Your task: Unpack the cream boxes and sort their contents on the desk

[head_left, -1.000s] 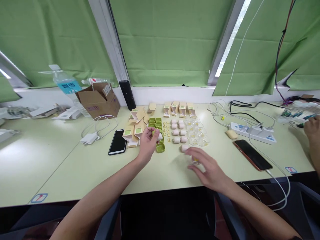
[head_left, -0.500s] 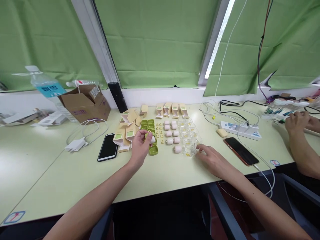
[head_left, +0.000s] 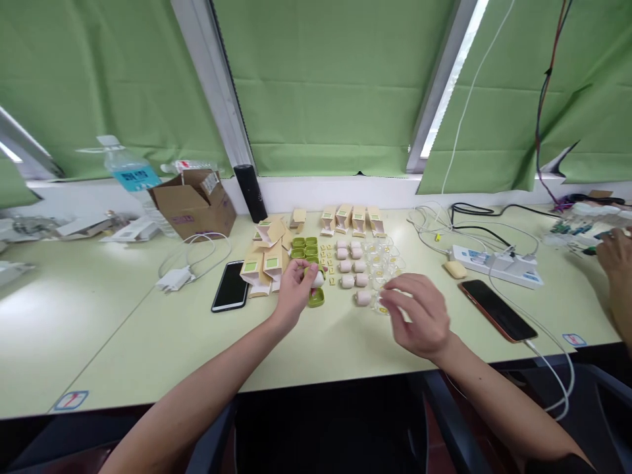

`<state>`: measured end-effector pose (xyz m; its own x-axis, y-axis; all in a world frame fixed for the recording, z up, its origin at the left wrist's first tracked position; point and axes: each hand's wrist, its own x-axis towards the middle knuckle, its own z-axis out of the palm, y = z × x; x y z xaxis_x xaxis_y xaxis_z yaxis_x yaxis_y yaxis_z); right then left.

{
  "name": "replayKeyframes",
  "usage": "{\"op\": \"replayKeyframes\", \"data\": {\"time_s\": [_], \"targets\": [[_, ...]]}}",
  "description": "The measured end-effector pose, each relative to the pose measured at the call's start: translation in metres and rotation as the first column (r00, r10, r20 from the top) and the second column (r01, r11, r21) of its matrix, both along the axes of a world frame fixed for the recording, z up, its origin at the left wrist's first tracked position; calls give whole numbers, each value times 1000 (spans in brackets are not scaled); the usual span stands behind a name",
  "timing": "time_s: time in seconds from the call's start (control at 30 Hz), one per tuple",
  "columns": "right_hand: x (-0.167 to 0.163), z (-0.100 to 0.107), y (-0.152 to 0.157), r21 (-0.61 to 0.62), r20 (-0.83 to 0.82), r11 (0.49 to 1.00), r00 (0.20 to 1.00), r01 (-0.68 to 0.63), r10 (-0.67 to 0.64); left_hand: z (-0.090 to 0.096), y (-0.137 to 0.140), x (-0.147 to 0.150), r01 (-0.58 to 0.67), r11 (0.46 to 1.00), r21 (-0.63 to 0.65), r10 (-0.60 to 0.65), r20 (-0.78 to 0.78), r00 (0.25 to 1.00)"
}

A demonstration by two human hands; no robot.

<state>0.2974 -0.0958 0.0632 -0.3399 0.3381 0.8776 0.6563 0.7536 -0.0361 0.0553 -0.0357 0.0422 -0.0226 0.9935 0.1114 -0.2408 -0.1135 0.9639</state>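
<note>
My left hand [head_left: 295,288] is closed around a small green square base together with a white rounded cylinder [head_left: 318,279]. Beneath it, another green base [head_left: 316,298] lies on the table in front of more green bases [head_left: 305,243]. My right hand [head_left: 417,313] is raised over the table with fingers curled, seemingly around a clear plastic cup, blurred and mostly hidden. Beside it stand rows of clear plastic cups [head_left: 388,253]. Between the hands lie pale pink and white cylinders [head_left: 363,298] and small yellow pieces [head_left: 332,281].
Folded cartons [head_left: 257,266] are piled left of the bases; more cartons [head_left: 359,220] line the back. A phone [head_left: 230,286] lies left, another phone [head_left: 496,309] right, near a power strip [head_left: 498,265] and cables. Another person's hand [head_left: 615,253] is at the far right.
My right hand has lifted off the clear cups and moved left, towards my left hand. My left hand still holds the green base and white cylinder. The camera view has turned slightly left.
</note>
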Motion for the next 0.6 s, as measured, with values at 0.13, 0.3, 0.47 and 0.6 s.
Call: {"op": "replayKeyframes", "data": {"time_s": [0.13,0.3,0.47,0.6], "targets": [[-61,0,32,-73,219,997,974,-34,50,-4,1,1,6,999,-31,-7,-21,1000],[-89,-18,59,-102,251,993,965,-53,77,-11,2,2,-4,999,-53,5,3,1000],[-76,-27,63,-168,194,981,972,-99,132,-8,1,-1,174,984,-24,-170,120,978],[-67,-28,66,-167,125,981,984,-102,124,-5,-1,-5,256,964,73,-257,-3,966]]}}
